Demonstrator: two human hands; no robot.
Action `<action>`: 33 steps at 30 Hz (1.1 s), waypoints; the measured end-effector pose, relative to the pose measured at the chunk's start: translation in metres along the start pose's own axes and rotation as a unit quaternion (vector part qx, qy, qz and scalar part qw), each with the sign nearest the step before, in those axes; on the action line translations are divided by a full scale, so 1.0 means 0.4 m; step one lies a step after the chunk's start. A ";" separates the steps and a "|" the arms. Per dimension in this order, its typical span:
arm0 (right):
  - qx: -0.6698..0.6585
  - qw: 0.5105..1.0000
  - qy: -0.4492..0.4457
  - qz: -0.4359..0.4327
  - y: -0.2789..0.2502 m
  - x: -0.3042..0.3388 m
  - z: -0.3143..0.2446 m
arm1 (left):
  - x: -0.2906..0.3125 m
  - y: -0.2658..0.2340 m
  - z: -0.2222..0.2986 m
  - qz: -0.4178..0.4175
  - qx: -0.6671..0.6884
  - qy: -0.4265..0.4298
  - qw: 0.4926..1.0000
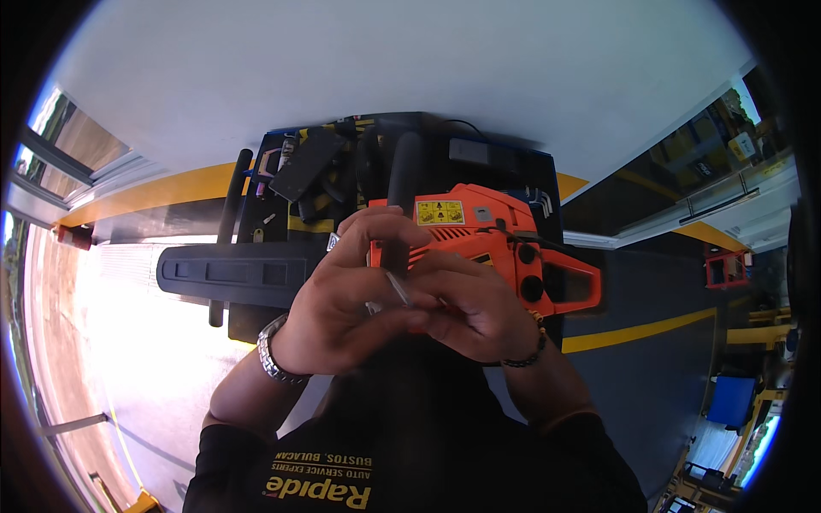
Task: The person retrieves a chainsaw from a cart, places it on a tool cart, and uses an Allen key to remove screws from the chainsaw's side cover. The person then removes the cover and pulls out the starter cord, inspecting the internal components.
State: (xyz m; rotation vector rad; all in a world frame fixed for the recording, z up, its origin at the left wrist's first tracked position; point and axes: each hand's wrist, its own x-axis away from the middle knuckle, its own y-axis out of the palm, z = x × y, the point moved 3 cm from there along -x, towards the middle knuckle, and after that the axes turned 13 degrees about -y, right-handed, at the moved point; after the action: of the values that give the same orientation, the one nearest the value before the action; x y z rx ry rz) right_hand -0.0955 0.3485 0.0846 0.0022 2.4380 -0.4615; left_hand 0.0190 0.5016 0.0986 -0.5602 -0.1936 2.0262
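Left hand (pixel 346 295) and right hand (pixel 479 309) together pinch a slim pale piece (pixel 398 289) over the orange chainsaw (pixel 492 210), where a slackened pinch could drop it.

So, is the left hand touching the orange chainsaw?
Cannot tell: in the head view the left hand overlaps the orange chainsaw, hiding any contact or gap.

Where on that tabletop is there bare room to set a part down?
A small dark patch of tabletop looks bare between the black bar cover and the near left corner. Crowded: behind the cover, with dark items; centrally, with the orange chainsaw below the left hand and right hand.
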 end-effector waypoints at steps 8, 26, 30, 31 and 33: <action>0.019 0.999 0.048 0.009 0.005 0.004 0.011 | 0.007 0.028 -0.041 0.052 0.113 -0.051 0.991; -0.009 0.999 0.036 0.012 -0.004 -0.006 0.009 | 0.002 0.011 -0.058 0.004 0.171 -0.033 0.985; 0.021 1.000 0.000 0.009 0.002 -0.001 0.012 | 0.002 0.021 -0.039 0.022 0.153 -0.079 0.985; 0.013 1.000 -0.011 0.016 0.002 0.001 0.016 | -0.004 0.019 -0.027 0.009 0.117 -0.056 0.992; -0.002 0.999 -0.032 0.029 0.002 0.005 0.024 | -0.016 0.013 -0.013 -0.016 0.045 -0.009 0.999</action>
State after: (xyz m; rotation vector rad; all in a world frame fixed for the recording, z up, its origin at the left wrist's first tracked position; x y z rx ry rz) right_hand -0.0911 0.3458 0.0761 0.0562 2.3698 -0.4253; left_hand 0.0200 0.4931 0.0942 -0.4790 -0.1198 1.9997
